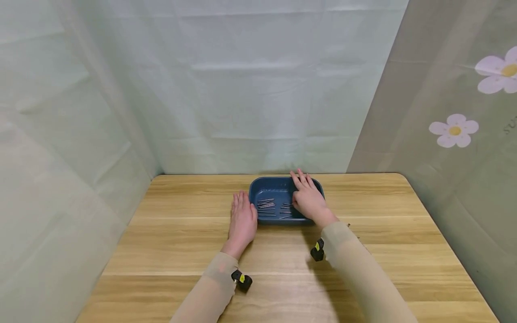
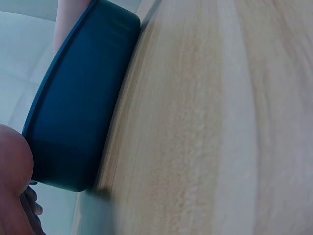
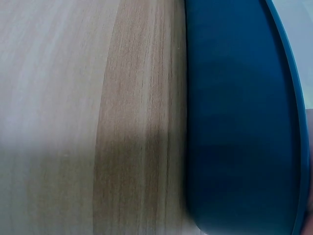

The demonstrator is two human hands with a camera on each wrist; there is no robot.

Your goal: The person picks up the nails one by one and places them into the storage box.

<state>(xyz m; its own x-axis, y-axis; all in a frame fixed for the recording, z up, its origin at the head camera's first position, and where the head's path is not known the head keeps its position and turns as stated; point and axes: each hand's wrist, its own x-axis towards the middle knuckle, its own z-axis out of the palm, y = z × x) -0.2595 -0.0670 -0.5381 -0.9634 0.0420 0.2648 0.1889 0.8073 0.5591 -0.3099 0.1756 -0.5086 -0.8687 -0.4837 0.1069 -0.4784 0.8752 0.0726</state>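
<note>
A dark blue rectangular tray point(image 1: 270, 181) stands on the table, with several thin metal nails or pins point(image 1: 266, 204) in its left half. More of these thin metal pieces point(image 1: 286, 211) lie to the right, beside my right hand. My left hand point(image 1: 243, 220) rests against the tray's left side, fingers straight and pointing away from me. My right hand point(image 1: 310, 200) is over the tray's right part. Some of its fingers stretch toward the far rim, while the thumb side bends down into the tray. Whether it pinches a piece is hidden. Both wrist views show the tray's outer wall point(image 2: 80, 98).
The wood-grain table point(image 1: 194, 251) ends at a pale curtain point(image 1: 258, 98) behind the tray. More curtain hangs on both sides, with printed flowers at right. Small dark bits point(image 1: 349, 225) show beside the right sleeve. A small black camera point(image 1: 242, 281) sits on each wrist.
</note>
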